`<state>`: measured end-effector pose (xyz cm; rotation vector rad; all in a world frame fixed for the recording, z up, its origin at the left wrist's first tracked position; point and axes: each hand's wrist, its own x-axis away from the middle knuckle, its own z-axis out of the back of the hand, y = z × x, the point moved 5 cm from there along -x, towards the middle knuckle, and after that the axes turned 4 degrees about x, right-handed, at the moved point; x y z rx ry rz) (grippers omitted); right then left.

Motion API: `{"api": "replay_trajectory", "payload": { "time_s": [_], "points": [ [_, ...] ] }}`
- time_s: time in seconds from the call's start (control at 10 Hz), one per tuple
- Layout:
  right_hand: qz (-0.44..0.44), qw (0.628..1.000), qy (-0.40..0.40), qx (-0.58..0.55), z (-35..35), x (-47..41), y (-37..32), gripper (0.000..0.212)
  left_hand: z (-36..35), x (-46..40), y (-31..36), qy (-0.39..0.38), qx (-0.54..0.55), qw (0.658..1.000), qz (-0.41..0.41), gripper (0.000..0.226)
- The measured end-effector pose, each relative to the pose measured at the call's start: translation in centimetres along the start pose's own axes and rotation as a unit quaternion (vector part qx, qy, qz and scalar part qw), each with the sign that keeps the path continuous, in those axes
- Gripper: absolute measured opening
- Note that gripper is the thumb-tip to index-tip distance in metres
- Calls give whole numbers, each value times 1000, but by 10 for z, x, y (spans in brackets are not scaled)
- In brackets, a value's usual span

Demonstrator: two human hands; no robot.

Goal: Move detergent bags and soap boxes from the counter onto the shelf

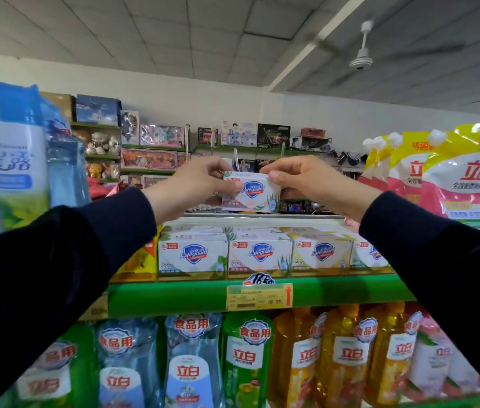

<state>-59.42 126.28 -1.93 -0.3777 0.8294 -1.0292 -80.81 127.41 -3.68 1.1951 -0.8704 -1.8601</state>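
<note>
Holding a white soap box (252, 192) up in the air between them, both hands reach forward above the top shelf (203, 294). The left hand (194, 184) pinches the box's left end, its fingers (234, 187) curled over the top edge and the thumb pressed against the front face. The right hand (306, 179) grips the right end the same way, thumb on the upper right corner and fingers wrapped behind. Dark sleeves (85, 248) cover both forearms.

The held box shows a blue shield logo and sits level, well above the row of matching soap boxes (259, 254) already standing on the green shelf. That row runs side by side along the shelf edge, faces forward, with more boxes stacked behind. A yellow price tag (259, 296) is fixed to the shelf's front lip directly below the middle box. A yellow packet (141, 260) stands just beside the left end of the row.

On the shelf below, bottles of dish liquid (247, 354) in blue, green and orange stand packed together. At the right, pink and yellow detergent bags (465, 184) with white caps stand upright at the same height as the hands. At the left, blue and white refill pouches (12, 154) fill the edge of the view, blurred. Toy boxes (156, 136) line far shelves against the back wall, and a ceiling fan (362, 54) hangs overhead.
</note>
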Motion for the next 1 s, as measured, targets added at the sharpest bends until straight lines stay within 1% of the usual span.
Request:
{"api": "replay_trajectory", "payload": {
  "time_s": [0.1, 0.2, 0.3, 0.4, 0.5, 0.6, 0.7, 0.8, 0.9, 1.0],
  "points": [
    [-23, 1000, -10, -15, -8, -9, 14, 21, -1, -14, -7, -45, -75, 996, 31, 35],
    [-51, 998, -27, -21, -21, -15, 27, 19, 1, -20, -13, -102, -195, 973, 64, 31],
    [-89, 994, -53, -19, -31, -16, 39, 19, -4, -23, -28, -171, -222, 953, 119, 32],
    [-115, 988, -100, 19, -37, -14, 49, 21, -10, -21, -39, -203, -220, 941, 158, 29],
    [-117, 983, -132, 59, -39, -13, 52, 26, -14, -18, -44, -240, -248, 923, 169, 28],
    [-106, 981, -132, 94, -39, -12, 50, 26, -15, -18, -45, -239, -264, 919, 171, 41],
    [-95, 975, -146, 138, -40, -12, 50, 25, -16, -18, -46, -242, -264, 917, 177, 45],
    [-98, 967, -154, 178, -41, -9, 46, 28, -14, -17, -47, -245, -280, 909, 187, 50],
    [-116, 968, -163, 151, -40, -6, 43, 32, -13, -16, -48, -240, -236, 917, 214, 44],
    [-108, 968, -161, 157, -38, -6, 39, 37, -8, -22, -45, -201, -227, 932, 197, 47]
  ]
}}
